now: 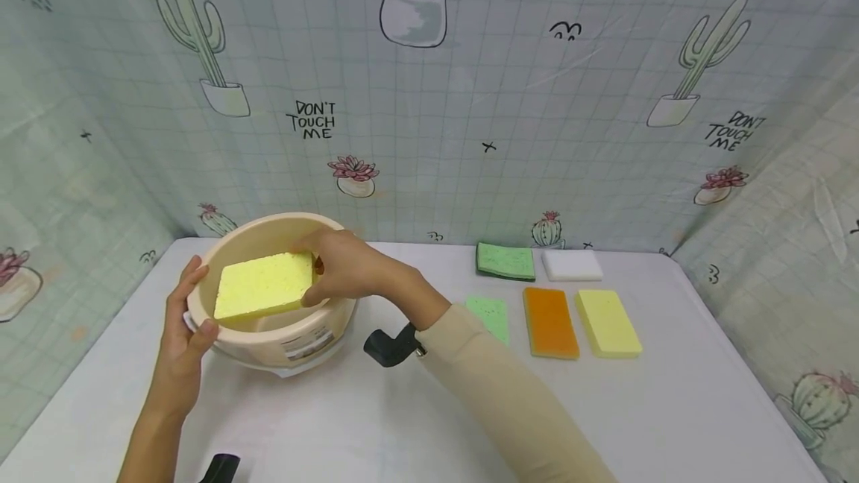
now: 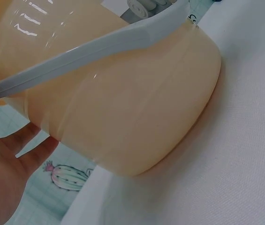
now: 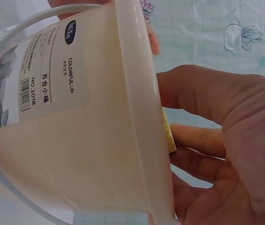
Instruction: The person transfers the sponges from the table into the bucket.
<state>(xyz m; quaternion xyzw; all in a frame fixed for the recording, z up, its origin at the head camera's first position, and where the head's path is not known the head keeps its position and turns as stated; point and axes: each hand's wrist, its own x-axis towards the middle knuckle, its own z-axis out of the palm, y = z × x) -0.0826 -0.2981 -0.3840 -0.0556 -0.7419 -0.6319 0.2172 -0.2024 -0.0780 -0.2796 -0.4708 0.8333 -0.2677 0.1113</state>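
A cream plastic bucket stands on the left of the table, its pale handle hanging down round the outside. On the bucket's left side, my left hand grips it with thumb and fingers spread at the rim. My right hand pinches the right end of a thick bright yellow sponge, held tilted within the bucket's mouth. From the right wrist, only an edge of this sponge shows past the rim; the bucket wall hides the rest.
Right of the bucket lie a dark-backed green sponge, a white sponge, an orange sponge and a pale yellow sponge. A light green sponge is partly behind my right sleeve. A cactus-print cloth hangs behind.
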